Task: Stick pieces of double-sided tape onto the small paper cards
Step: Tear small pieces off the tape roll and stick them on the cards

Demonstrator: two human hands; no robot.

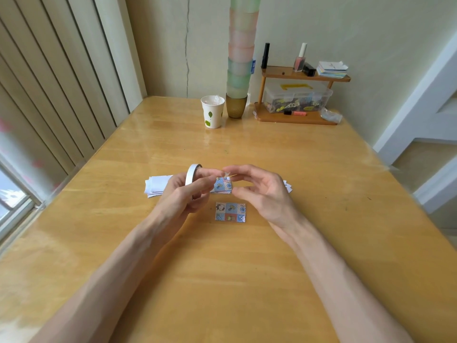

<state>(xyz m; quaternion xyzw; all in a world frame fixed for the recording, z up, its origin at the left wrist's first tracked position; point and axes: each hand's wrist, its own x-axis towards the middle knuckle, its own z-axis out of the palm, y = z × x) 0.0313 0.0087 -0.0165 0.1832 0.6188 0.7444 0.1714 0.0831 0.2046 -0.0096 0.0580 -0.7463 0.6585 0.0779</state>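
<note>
Gripping the tape roll (193, 178), left hand (181, 195) braced it so right hand (263, 194), pinching the tape end (225, 172), could draw a piece.

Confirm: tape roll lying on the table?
No, the left hand grips the tape roll above the table while the right hand pinches its free end.

The counter (222, 268) is honey-yellow wood with visible grain. The tape roll (190, 175) is white, the tape strip (223, 172) pale and translucent. The near card (230, 212) shows a blue patchwork of cartoon squares, like the card stack (223, 185) behind it. The far paper cup (212, 115) is white with green leaves, beside a dull gold cup (236, 106) under stacked cups (241, 45) in pastel green and pink.
</note>
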